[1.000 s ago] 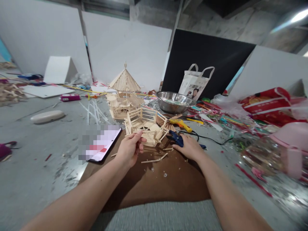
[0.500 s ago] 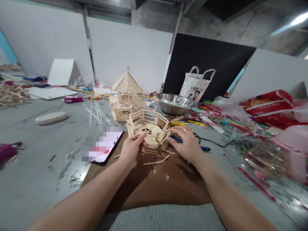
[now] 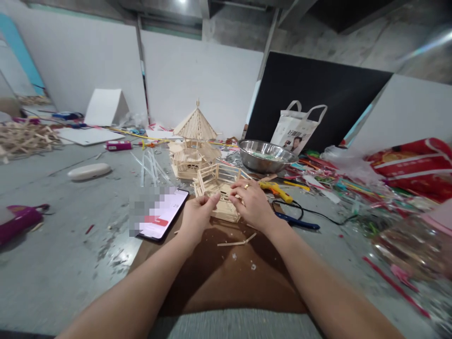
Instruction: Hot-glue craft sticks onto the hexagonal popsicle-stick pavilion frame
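Observation:
An openwork model of thin wooden sticks (image 3: 226,212), with a railing round its rim, sits on a brown board (image 3: 229,282). At its front left, my left hand (image 3: 197,214) is closed in a pinch, with what looks like a thin wooden stick at the fingertips. My right hand (image 3: 252,202), a ring on one finger, reaches over the model's right side. Its fingers are bent together there, and what they hold is hidden. A finished-looking stick pavilion (image 3: 196,141) with a pointed roof stands just behind. Broken sticks (image 3: 231,244) lie in front on the board.
Left of the model lies a phone (image 3: 164,219). A yellow glue gun (image 3: 277,190) and blue-handled pliers (image 3: 298,221) are at the right. Behind stand a steel bowl (image 3: 268,157) and a paper bag (image 3: 294,129). Translucent glue sticks (image 3: 150,167) lie at the left.
My right hand has moved left, from beside the model to over its right side, close to my left hand. The left hand keeps its pinch. The view has shifted slightly.

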{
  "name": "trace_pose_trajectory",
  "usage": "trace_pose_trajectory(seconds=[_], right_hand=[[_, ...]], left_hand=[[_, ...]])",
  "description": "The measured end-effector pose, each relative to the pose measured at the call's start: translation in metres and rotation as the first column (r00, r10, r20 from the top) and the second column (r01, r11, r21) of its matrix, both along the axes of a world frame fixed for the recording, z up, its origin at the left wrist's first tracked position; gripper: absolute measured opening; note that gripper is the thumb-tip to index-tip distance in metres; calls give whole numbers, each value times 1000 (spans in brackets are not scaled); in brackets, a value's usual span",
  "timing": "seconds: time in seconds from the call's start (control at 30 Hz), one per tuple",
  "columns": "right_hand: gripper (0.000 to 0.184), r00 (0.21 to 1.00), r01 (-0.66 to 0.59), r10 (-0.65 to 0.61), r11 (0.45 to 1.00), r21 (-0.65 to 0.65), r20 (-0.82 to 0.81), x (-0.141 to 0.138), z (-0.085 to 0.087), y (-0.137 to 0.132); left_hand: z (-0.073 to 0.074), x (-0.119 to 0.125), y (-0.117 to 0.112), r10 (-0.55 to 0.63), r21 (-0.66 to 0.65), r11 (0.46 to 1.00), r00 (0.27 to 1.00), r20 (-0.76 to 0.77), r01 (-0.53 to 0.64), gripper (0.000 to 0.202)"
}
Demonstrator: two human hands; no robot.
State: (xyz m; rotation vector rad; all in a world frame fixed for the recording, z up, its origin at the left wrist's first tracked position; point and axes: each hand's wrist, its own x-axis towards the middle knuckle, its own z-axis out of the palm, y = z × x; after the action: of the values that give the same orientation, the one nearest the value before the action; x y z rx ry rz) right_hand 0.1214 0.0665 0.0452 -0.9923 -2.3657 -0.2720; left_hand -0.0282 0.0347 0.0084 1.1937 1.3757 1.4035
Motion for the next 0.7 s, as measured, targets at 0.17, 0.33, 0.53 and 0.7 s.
trace_pose_trajectory(seconds=[0.17, 0.33, 0.53, 0.7], right_hand=[[15, 998, 28, -27, 999, -23, 55, 0, -1, 4], [15, 997, 25, -25, 1000, -10, 77, -1, -3, 4], [14, 998, -6, 5, 1000, 9, 69, 0, -3, 4], [13, 999, -6, 6, 1000, 13, 48, -3, -5, 4]], left_hand=[[16, -28, 9, 336, 421, 900, 796, -504, -113, 14], [26, -47, 24, 195, 386, 889, 558, -806, 247, 26], [29, -51, 39, 71, 257, 864, 400, -914, 434, 20], [21, -52, 45, 106, 317, 842, 443, -891, 437, 16]])
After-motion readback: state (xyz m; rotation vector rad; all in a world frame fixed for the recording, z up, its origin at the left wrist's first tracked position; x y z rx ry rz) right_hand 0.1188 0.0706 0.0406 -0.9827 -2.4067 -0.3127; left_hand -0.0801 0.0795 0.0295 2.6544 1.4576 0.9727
